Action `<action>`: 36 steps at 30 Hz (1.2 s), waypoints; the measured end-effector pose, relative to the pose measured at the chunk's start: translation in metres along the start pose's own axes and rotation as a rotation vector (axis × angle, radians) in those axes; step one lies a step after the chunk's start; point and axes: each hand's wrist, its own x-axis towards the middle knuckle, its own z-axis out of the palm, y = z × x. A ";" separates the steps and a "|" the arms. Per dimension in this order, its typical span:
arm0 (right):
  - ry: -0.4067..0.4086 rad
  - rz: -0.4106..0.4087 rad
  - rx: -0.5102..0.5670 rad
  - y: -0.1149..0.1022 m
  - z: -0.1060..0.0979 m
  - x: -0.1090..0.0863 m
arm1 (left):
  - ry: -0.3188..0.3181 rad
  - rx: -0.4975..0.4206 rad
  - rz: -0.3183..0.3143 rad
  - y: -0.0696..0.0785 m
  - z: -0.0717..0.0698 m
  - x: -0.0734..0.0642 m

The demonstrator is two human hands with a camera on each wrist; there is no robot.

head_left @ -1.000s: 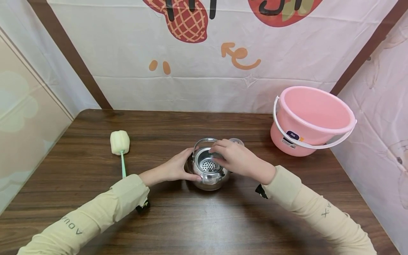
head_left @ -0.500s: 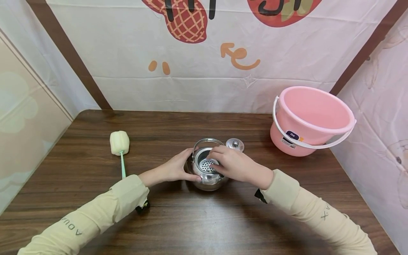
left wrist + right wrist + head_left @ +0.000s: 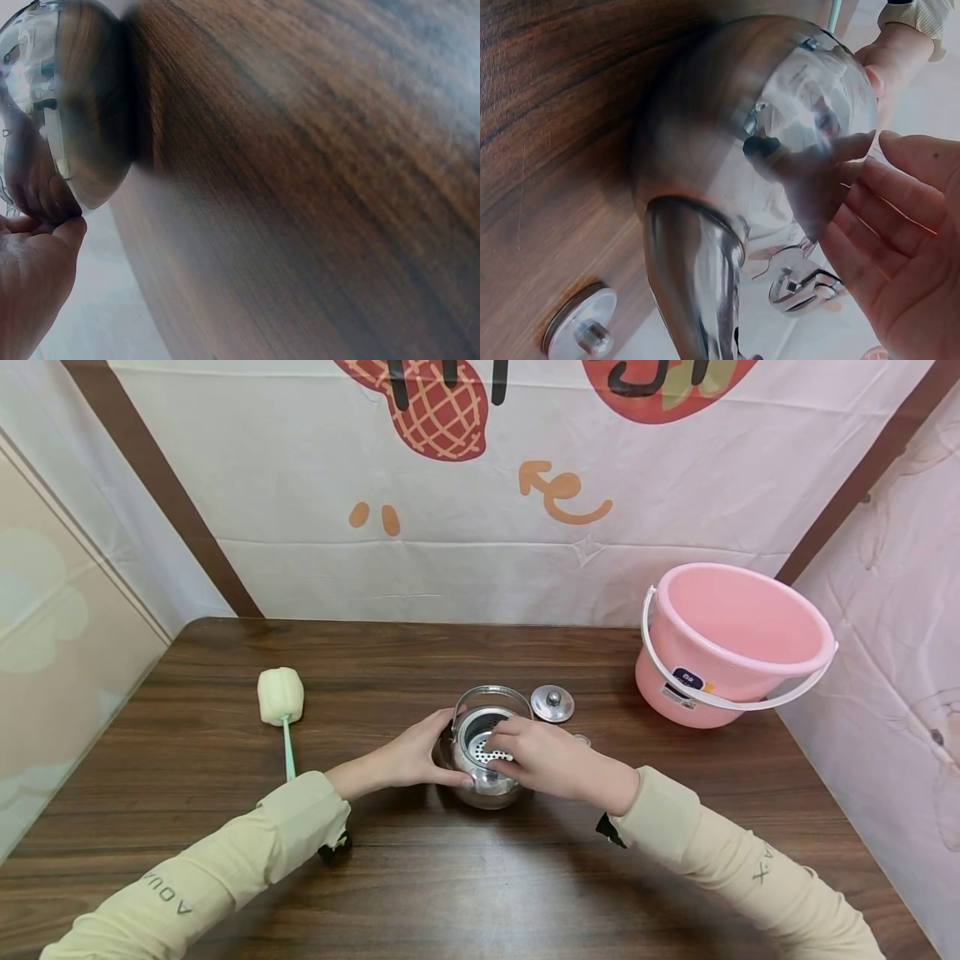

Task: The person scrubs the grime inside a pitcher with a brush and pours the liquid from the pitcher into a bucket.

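Note:
A shiny steel teapot (image 3: 491, 792) stands uncovered on the table, its wire handle (image 3: 491, 691) upright. Inside its mouth shows a perforated strainer (image 3: 477, 748). My left hand (image 3: 408, 758) grips the pot's left side, thumb on the front of the belly; in the left wrist view this hand (image 3: 37, 270) touches the rounded wall. My right hand (image 3: 558, 760) bends over the mouth, thumb and fingertips at the strainer; I cannot tell whether they pinch it. In the right wrist view, the spout (image 3: 694, 277) points away below the right hand (image 3: 900, 240). The knobbed lid (image 3: 552, 703) lies behind the pot.
A pink bucket (image 3: 697, 672) with a white handle stands at the back right. On the left lies a sponge brush (image 3: 281, 696) with a pale green stick. A printed cloth (image 3: 450, 577) hangs behind the brown table (image 3: 375, 652).
My right hand has shifted left and slightly down over the teapot's mouth, bringing the lid and the spout tip into full sight. The left hand keeps its hold.

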 end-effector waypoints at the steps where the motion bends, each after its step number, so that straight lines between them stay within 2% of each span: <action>1: -0.005 -0.002 -0.002 -0.001 0.000 0.000 | 0.001 0.000 0.000 0.000 0.000 0.000; 13: -0.047 -0.012 0.019 -0.004 0.005 0.000 | -0.007 -0.005 -0.001 0.002 -0.001 -0.001; 24: -0.085 0.020 0.023 -0.005 0.003 0.001 | -0.003 0.003 0.001 0.002 -0.001 0.000; 36: -0.099 0.016 0.009 -0.005 0.002 0.004 | -0.010 -0.008 -0.015 0.002 -0.002 -0.001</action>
